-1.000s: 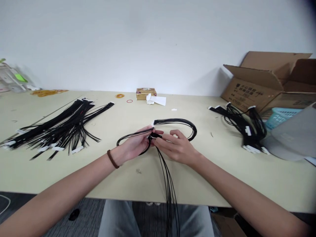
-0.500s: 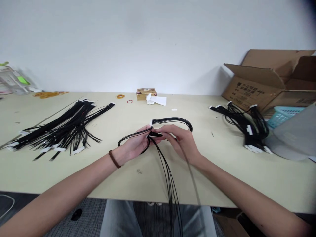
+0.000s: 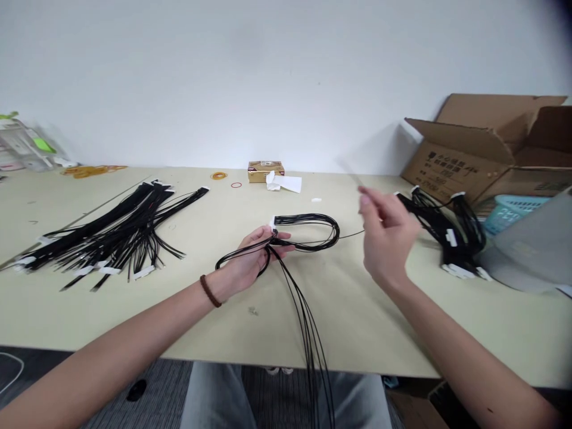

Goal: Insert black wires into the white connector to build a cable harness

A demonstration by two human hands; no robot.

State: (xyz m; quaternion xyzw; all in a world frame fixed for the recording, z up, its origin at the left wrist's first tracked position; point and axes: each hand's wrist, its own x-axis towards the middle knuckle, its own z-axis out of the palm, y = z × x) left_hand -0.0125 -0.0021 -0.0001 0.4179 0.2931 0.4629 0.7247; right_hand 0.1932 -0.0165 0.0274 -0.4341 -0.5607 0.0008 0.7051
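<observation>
My left hand (image 3: 257, 253) is closed around a black wire harness (image 3: 308, 217) above the middle of the table. A white connector (image 3: 273, 223) stands at the top of the bundle by my fingertips. From there the wires curve to the right in a loop, while a smaller loop hangs over my left wrist side. Several loose wires (image 3: 304, 304) trail down past the table's front edge. My right hand (image 3: 388, 232) is raised to the right, fingers pinched on a single black wire drawn out of the bundle. The wire's end beyond the fingers is blurred.
To the left lies a pile of black wire harnesses (image 3: 120, 229). More harnesses (image 3: 462, 232) lie at the right, near a cardboard box (image 3: 465, 155), a turquoise basket (image 3: 513, 208) and a grey container (image 3: 536, 244). A small gold box (image 3: 265, 171) and rubber bands (image 3: 218, 176) sit at the back.
My right hand has moved from beside my left hand up and to the right, pulling a single wire along. My left hand keeps its hold and has barely moved.
</observation>
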